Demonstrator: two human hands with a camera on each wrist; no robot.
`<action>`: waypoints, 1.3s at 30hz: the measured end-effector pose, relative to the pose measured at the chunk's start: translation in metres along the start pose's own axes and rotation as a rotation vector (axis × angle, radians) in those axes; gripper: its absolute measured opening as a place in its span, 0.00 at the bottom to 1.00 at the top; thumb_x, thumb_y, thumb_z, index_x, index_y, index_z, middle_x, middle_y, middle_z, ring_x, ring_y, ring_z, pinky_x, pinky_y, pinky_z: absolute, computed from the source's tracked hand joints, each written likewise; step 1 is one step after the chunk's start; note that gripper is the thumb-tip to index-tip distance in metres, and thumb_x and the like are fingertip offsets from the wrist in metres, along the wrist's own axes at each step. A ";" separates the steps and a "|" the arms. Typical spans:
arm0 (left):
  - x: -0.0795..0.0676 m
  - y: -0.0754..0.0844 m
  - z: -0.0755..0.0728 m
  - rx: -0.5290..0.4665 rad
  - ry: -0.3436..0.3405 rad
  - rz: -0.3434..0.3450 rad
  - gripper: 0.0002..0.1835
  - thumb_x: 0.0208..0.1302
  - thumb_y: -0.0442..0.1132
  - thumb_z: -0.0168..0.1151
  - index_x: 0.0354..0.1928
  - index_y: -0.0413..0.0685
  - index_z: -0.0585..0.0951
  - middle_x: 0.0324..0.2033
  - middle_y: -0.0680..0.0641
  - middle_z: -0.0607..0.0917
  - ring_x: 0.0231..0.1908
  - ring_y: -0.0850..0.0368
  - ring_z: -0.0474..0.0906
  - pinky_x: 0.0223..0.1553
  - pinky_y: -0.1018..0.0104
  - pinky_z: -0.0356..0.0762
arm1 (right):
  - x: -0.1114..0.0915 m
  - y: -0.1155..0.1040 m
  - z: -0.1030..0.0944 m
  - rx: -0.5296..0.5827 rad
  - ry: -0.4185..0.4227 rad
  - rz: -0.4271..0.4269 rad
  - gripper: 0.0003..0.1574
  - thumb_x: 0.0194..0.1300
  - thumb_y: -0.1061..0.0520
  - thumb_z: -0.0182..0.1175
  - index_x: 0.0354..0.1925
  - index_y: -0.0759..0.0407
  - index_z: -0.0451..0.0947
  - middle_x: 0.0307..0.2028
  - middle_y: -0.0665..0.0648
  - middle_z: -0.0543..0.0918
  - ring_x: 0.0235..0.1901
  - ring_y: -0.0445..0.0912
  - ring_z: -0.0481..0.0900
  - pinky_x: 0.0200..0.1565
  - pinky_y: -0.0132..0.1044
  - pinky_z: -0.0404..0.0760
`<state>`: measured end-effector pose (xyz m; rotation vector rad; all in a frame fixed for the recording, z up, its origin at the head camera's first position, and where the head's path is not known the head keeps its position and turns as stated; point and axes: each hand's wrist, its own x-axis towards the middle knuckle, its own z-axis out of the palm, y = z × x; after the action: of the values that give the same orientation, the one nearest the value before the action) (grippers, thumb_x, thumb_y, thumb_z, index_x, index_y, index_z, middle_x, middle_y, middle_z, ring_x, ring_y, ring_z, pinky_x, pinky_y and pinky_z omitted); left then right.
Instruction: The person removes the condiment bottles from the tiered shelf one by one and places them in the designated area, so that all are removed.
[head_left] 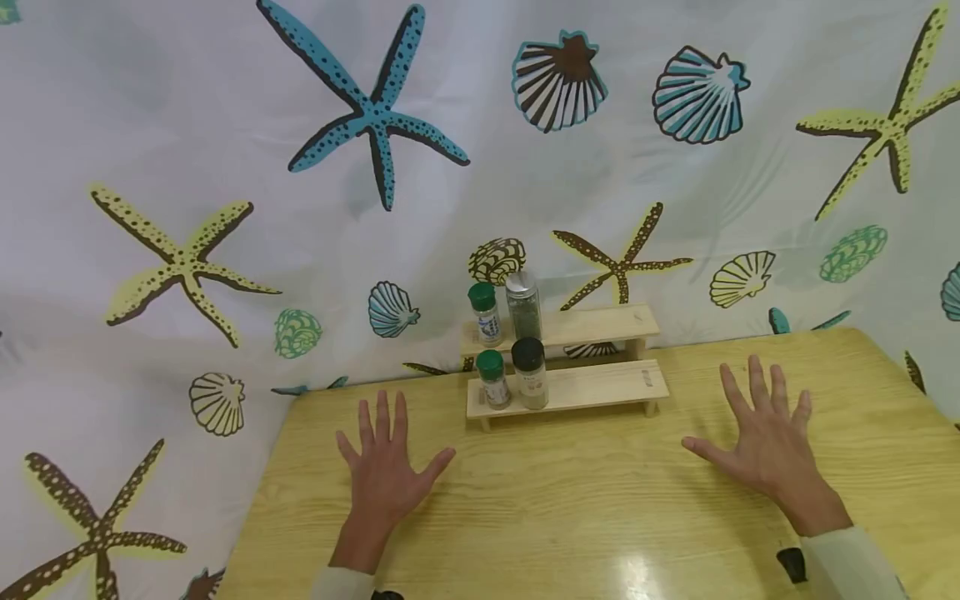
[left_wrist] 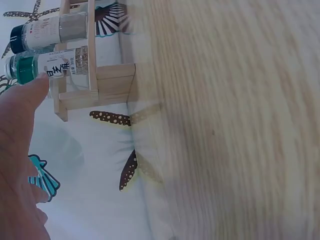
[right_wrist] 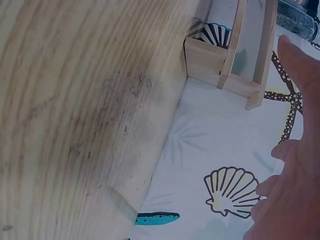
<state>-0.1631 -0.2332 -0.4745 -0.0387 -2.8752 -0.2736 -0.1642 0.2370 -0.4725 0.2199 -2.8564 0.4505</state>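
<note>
Fingers spread wide, my left hand point(head_left: 384, 479) is held over the left part of the wooden table point(head_left: 570, 500), holding nothing. My right hand point(head_left: 772, 446) is spread the same way over the right part, also holding nothing. Between and beyond them stands a two-step wooden rack point(head_left: 600, 385). Its lower step carries a green-capped spice jar point(head_left: 495, 390) and a black-capped spice jar point(head_left: 533, 383). On the upper step are another green-capped jar point(head_left: 487, 321) and a silver-capped jar of green flakes point(head_left: 527, 312). All four jars stand upright at the rack's left end.
Behind the table hangs a pale cloth point(head_left: 465, 225) printed with starfish and shells, which also runs down the left and right sides. The rack is near the table's back edge. Its right half bears no jars.
</note>
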 end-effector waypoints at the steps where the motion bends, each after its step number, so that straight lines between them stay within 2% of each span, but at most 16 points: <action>1: 0.001 0.000 0.000 -0.009 0.005 -0.001 0.58 0.52 0.75 0.53 0.75 0.48 0.47 0.75 0.40 0.45 0.73 0.36 0.37 0.64 0.23 0.38 | 0.000 0.000 0.000 0.013 -0.001 -0.004 0.68 0.51 0.24 0.58 0.75 0.52 0.38 0.74 0.69 0.35 0.71 0.70 0.35 0.59 0.80 0.41; 5: 0.004 0.002 -0.001 -0.060 0.064 0.017 0.55 0.53 0.70 0.57 0.74 0.44 0.51 0.73 0.38 0.51 0.73 0.37 0.42 0.66 0.29 0.47 | 0.003 0.001 0.001 0.098 -0.020 -0.009 0.64 0.54 0.29 0.61 0.75 0.55 0.44 0.73 0.72 0.42 0.69 0.73 0.43 0.58 0.79 0.49; 8: 0.010 0.003 -0.003 -0.178 0.148 0.038 0.50 0.54 0.62 0.64 0.71 0.40 0.58 0.70 0.36 0.59 0.71 0.35 0.50 0.65 0.32 0.54 | 0.008 0.000 0.002 0.187 -0.054 0.006 0.60 0.57 0.33 0.62 0.74 0.55 0.45 0.70 0.74 0.49 0.65 0.75 0.51 0.55 0.77 0.58; 11: 0.019 0.005 -0.008 -0.331 0.201 0.030 0.45 0.55 0.55 0.68 0.68 0.38 0.63 0.66 0.34 0.65 0.67 0.34 0.57 0.63 0.33 0.61 | 0.016 0.001 0.004 0.284 -0.089 0.021 0.54 0.60 0.38 0.62 0.73 0.58 0.49 0.66 0.76 0.54 0.62 0.75 0.57 0.52 0.76 0.64; 13: 0.027 0.005 -0.013 -0.408 0.201 0.003 0.41 0.56 0.53 0.68 0.66 0.38 0.64 0.64 0.35 0.66 0.66 0.36 0.59 0.63 0.36 0.63 | 0.022 0.001 0.006 0.340 -0.105 0.030 0.50 0.62 0.40 0.61 0.71 0.60 0.52 0.65 0.76 0.56 0.61 0.74 0.58 0.52 0.75 0.66; 17: 0.043 0.005 -0.023 -0.477 0.191 -0.034 0.36 0.59 0.51 0.66 0.64 0.39 0.66 0.63 0.37 0.68 0.65 0.38 0.62 0.64 0.39 0.64 | 0.035 -0.001 0.013 0.460 -0.132 0.042 0.46 0.64 0.42 0.60 0.70 0.63 0.56 0.65 0.75 0.58 0.60 0.71 0.62 0.54 0.69 0.70; 23: 0.059 0.013 -0.027 -0.566 0.148 -0.036 0.32 0.62 0.48 0.63 0.64 0.39 0.68 0.64 0.37 0.68 0.65 0.40 0.63 0.64 0.41 0.66 | 0.048 0.000 0.021 0.676 -0.208 0.095 0.42 0.67 0.45 0.58 0.69 0.62 0.56 0.65 0.74 0.59 0.61 0.69 0.64 0.54 0.63 0.75; 27: 0.067 0.019 -0.024 -0.561 0.201 -0.014 0.27 0.61 0.44 0.65 0.59 0.37 0.72 0.59 0.36 0.72 0.60 0.39 0.68 0.60 0.42 0.70 | 0.058 0.000 0.033 0.807 -0.250 0.104 0.39 0.69 0.48 0.55 0.69 0.62 0.55 0.65 0.74 0.60 0.62 0.69 0.64 0.54 0.60 0.77; 31: 0.075 0.025 -0.023 -0.568 0.235 0.015 0.25 0.60 0.43 0.66 0.55 0.37 0.74 0.56 0.35 0.73 0.57 0.39 0.70 0.56 0.43 0.72 | 0.065 -0.003 0.046 0.864 -0.266 0.099 0.37 0.70 0.50 0.54 0.69 0.64 0.56 0.63 0.75 0.62 0.60 0.68 0.67 0.53 0.56 0.78; 36: 0.088 0.036 -0.026 -0.599 0.218 0.016 0.26 0.60 0.45 0.66 0.57 0.40 0.74 0.56 0.39 0.75 0.56 0.43 0.71 0.53 0.47 0.76 | 0.071 0.002 0.052 0.879 -0.295 0.100 0.36 0.70 0.48 0.54 0.69 0.63 0.57 0.64 0.75 0.63 0.62 0.69 0.66 0.55 0.58 0.77; 39: 0.099 0.043 -0.026 -0.657 0.192 0.005 0.27 0.60 0.47 0.66 0.57 0.41 0.74 0.55 0.40 0.76 0.55 0.44 0.72 0.52 0.48 0.79 | 0.076 0.005 0.052 0.872 -0.305 0.103 0.36 0.69 0.47 0.55 0.68 0.62 0.59 0.64 0.74 0.63 0.63 0.68 0.65 0.56 0.58 0.75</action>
<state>-0.2507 -0.1957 -0.4166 -0.1308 -2.4718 -1.1348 -0.2496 0.2166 -0.5025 0.3034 -2.7427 1.7957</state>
